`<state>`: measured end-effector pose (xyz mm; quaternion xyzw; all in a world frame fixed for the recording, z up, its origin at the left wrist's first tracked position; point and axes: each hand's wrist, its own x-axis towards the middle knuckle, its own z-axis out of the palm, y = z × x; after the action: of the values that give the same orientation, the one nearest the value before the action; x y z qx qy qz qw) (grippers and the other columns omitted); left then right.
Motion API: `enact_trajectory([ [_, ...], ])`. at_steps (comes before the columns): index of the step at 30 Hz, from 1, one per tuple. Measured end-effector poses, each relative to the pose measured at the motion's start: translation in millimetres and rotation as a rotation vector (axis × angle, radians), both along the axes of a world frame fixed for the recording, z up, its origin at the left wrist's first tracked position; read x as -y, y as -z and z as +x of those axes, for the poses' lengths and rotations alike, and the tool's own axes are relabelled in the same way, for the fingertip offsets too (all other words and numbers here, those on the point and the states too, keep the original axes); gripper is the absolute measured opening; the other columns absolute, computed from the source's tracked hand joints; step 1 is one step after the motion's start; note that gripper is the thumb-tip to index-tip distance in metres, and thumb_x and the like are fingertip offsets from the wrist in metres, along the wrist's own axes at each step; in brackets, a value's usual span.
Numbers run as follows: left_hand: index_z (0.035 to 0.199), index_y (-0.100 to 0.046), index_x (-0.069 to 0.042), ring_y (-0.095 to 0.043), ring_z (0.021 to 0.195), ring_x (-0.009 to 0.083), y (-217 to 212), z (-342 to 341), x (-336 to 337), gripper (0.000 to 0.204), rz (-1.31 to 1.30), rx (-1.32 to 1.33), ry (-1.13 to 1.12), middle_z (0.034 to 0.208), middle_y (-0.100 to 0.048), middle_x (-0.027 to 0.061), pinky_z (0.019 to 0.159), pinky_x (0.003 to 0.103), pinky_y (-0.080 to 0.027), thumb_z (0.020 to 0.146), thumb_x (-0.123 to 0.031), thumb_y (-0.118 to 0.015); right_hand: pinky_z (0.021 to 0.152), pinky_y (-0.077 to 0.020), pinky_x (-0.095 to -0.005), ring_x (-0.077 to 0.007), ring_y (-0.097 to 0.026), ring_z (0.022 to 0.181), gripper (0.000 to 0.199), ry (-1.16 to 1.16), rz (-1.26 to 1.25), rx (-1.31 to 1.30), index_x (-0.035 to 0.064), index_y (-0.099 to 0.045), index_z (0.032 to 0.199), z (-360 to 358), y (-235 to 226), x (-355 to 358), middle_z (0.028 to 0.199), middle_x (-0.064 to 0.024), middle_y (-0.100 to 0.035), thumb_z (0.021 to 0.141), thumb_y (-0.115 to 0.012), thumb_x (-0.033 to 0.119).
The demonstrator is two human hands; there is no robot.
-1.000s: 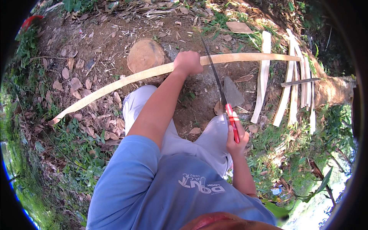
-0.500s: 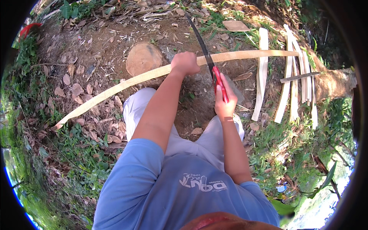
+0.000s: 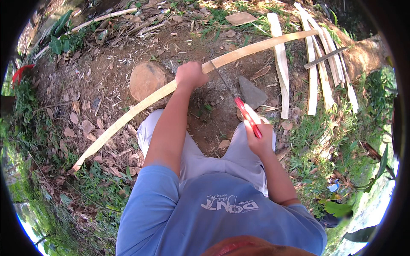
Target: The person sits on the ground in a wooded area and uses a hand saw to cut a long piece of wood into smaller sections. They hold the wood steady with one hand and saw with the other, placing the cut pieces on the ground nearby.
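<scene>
A long, pale wooden strip point(image 3: 255, 48) runs across in front of me, from the ground at lower left to the strips at upper right. My left hand point(image 3: 191, 75) is closed around it near the middle, just right of a round stump. In my right hand point(image 3: 261, 140) is the red handle of a pruning saw point(image 3: 224, 81), held close to my right knee. Its thin dark blade slants up to the left, and the tip end meets the strip just right of my left hand. Whether the teeth are in the wood cannot be made out.
The cut stump point(image 3: 147, 80) stands under the strip's left half. A flat grey stone point(image 3: 253, 93) lies beyond my right knee. Several pale strips point(image 3: 280, 66) lie at right, some against a log point(image 3: 370, 55), with a dark narrow bar point(image 3: 326, 57) across them. Dry leaves and grass surround me.
My right hand has pulled the saw back toward me and down, so the blade's tip end is now at the strip. My left hand keeps its grip. The view has shifted and tilted.
</scene>
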<state>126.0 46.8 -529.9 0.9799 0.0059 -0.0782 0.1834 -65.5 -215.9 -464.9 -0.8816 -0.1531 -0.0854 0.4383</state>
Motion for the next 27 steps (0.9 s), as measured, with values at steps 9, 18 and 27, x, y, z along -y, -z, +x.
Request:
enact_trajectory([
  [9, 0.111, -0.079, -0.006, -0.075, 0.107, 0.0402, -4, 12, -2, 0.039, 0.056, 0.006, -0.015, 0.11, -0.079, 0.022, 0.097, 0.051, -0.059, 0.086, -0.033, -0.067, 0.09, -0.059, -0.0369, -0.0328, -0.078, 0.108, 0.044, -0.011, 0.352, 0.096, 0.0019, -0.065, 0.143, 123, 32, -82, 0.117, -0.0251, -0.077, 0.1, -0.068, 0.008],
  [18, 0.111, -0.079, -0.007, -0.075, 0.107, 0.041, 5, 11, -4, 0.037, 0.039, -0.01, -0.001, 0.111, -0.078, 0.0227, 0.096, 0.051, -0.059, 0.085, -0.029, -0.067, 0.064, -0.0538, -0.0296, -0.0213, -0.071, 0.064, 0.051, 0.045, 0.019, -0.114, 0.002, -0.064, 0.145, -76, -1, 47, 0.098, -0.0151, -0.078, 0.095, -0.069, -0.001],
  [27, 0.107, -0.082, -0.007, -0.077, 0.103, 0.0384, -1, 12, -1, 0.037, 0.055, -0.034, -0.02, 0.107, -0.08, 0.02, 0.095, 0.048, -0.061, 0.081, -0.029, -0.068, 0.07, -0.0561, -0.0282, -0.0247, -0.079, 0.077, 0.046, -0.038, 0.219, -0.01, 0.0035, -0.066, 0.143, 40, 13, -18, 0.111, -0.0213, -0.079, 0.097, -0.071, 0.003],
])
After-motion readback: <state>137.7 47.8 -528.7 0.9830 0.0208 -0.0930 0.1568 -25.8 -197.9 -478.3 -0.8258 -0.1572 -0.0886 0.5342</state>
